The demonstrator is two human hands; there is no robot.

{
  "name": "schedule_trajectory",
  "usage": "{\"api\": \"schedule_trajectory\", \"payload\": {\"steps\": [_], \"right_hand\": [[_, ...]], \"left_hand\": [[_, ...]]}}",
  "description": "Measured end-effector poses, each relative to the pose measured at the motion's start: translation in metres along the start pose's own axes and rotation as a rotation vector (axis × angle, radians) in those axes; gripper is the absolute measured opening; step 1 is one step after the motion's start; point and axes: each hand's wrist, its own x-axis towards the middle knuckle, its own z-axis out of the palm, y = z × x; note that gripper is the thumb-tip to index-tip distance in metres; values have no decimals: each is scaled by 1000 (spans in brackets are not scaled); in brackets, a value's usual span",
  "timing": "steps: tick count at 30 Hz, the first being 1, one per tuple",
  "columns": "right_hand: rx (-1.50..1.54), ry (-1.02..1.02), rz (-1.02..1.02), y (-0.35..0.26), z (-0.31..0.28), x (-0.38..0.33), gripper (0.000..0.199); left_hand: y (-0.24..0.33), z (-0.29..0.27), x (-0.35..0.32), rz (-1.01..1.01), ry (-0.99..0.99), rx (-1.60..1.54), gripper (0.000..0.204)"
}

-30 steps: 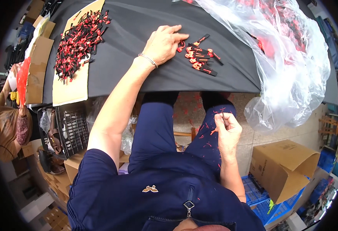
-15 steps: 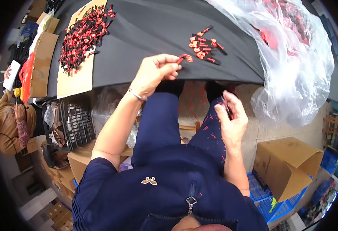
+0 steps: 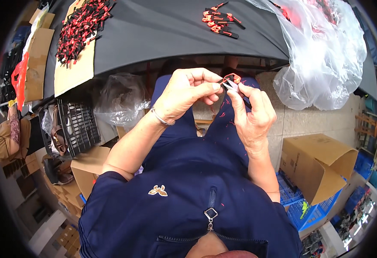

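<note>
My left hand [image 3: 187,91] pinches a small black-and-red fabric strip [image 3: 236,78] between thumb and fingertips, over my lap just off the table's near edge. My right hand [image 3: 255,112] is closed on a small pair of snips, most of it hidden in the palm. Its pale metal blades [image 3: 230,85] point left and reach the strip beside my left fingertips; whether they touch it I cannot tell. A small group of similar strips [image 3: 221,22] lies on the black-covered table [image 3: 162,36] beyond my hands. Red thread bits [image 3: 223,114] are scattered on my dark trousers.
At the far left a big heap of black-and-red strips [image 3: 83,31] lies on a cardboard sheet [image 3: 74,79]. A clear plastic bag [image 3: 300,84] hangs over the table's right side. Lower right, an open carton [image 3: 311,161] stands on blue crates [image 3: 315,213]. A black crate [image 3: 80,124] stands left.
My two hands have come together: the right rose with the snips to the strip, and the left moved right and nearer with it. The table and its heaps sit higher in view.
</note>
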Motion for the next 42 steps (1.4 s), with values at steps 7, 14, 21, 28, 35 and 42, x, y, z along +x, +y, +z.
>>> {"api": "schedule_trajectory", "payload": {"steps": [7,14,21,28,35,42], "right_hand": [[-86,-27,-43,6,-5,-3,22],[-193,-55,-222,15,-13,6,23],[-179,-97,-297,20,-19,10,22],[-11,-181,-165,25,-19,9,15],[967,-300,619,32,-25,-6,8],[595,-234,615,9,-24,-3,39]], "left_hand": [[3,2,1,-8,-26,75,16],[17,-5,10,-115,-119,151,16],[27,-3,16,-171,-197,250,14],[20,-2,18,-199,-179,249,14],[14,0,20,-192,-167,204,14],[10,17,19,-144,-131,349,14]]}}
